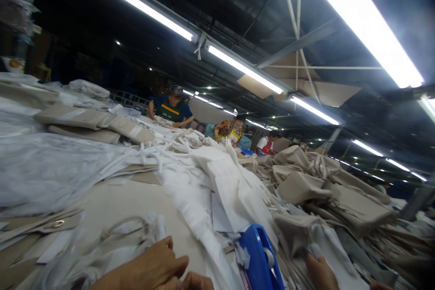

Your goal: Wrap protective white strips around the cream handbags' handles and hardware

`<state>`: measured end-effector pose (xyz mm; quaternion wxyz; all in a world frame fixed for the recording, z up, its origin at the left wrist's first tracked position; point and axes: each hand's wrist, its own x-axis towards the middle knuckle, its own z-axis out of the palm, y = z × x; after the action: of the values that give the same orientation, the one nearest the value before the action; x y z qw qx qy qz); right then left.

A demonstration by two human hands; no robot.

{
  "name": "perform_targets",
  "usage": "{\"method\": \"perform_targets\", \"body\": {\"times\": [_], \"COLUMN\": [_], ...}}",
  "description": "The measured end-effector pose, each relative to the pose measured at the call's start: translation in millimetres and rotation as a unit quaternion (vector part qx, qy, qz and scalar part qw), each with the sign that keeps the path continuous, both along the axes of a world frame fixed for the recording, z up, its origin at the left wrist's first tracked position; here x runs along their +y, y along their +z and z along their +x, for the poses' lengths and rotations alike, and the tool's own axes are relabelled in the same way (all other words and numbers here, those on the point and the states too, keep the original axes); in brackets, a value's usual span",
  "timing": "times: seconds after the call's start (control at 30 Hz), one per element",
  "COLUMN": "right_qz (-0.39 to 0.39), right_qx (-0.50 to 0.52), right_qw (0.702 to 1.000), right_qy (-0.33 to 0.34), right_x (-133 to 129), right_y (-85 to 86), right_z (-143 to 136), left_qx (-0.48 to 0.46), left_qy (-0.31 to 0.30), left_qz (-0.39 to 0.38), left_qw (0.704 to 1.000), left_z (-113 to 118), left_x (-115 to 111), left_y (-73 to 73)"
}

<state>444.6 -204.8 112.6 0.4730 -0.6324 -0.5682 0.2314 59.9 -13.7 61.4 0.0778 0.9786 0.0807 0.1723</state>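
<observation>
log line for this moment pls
left hand: near beige panel, grip unclear | blue tape dispenser: right of hand | white sheets: beyond dispenser

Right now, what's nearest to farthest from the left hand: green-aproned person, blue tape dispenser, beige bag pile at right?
Head view, from the left hand:
1. Blue tape dispenser: to its right.
2. Beige bag pile: farther right.
3. Green-aproned person: far back.
</observation>
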Motion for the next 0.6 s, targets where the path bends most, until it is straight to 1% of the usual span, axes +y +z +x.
{"method": "perform_targets", "body": {"times": [0.1,0.2,0.3,0.37,0.4,0.47,0.5,0.53,0.57,0.6], "right_qz": [-0.005,-0.014,-0.034,-0.046,-0.055,-0.075,-0.082,-0.068,-0.047,-0.046], "right_qx": [-0.001,-0.008,-0.019,-0.023,-0.023,-0.013,-0.002,0.018,0.040,0.046], "right_qw": [1.000,0.998,0.995,0.995,0.995,0.994,0.994,0.996,0.997,0.997], "right_qy": [0.013,0.055,0.089,0.086,0.082,0.078,0.075,0.060,0.038,0.040], "right_x": [2,3,5,9,12,22,28,35,42,50], "right_y": [-5.4,-6.7,0.5,7.3,8.8,3.8,-3.6,-13.9,-26.3,-40.1], "right_z": [-1,4,6,-7,-22,-67,-97,-128,-159,-188], "left_qx": [-0.003,0.002,0.011,0.010,0.008,0.003,0.002,0.002,0.002,0.001], "left_qy": [-0.011,-0.024,-0.017,-0.010,-0.009,-0.015,-0.018,-0.020,-0.019,-0.017], "left_qz": [-0.005,-0.009,-0.010,-0.007,-0.004,-0.001,0.000,0.002,0.005,0.008], "left_qw": [1.000,1.000,1.000,1.000,1.000,1.000,1.000,1.000,1.000,1.000], "left_z": [4,9,13,15,16,17,18,18,19,20], "left_x": [3,7,9,9,9,8,7,7,7,8], "left_y": [-5.8,-13.3,-21.2,-25.4,-27.0,-29.2,-30.1,-31.1,-32.4,-33.8]}}
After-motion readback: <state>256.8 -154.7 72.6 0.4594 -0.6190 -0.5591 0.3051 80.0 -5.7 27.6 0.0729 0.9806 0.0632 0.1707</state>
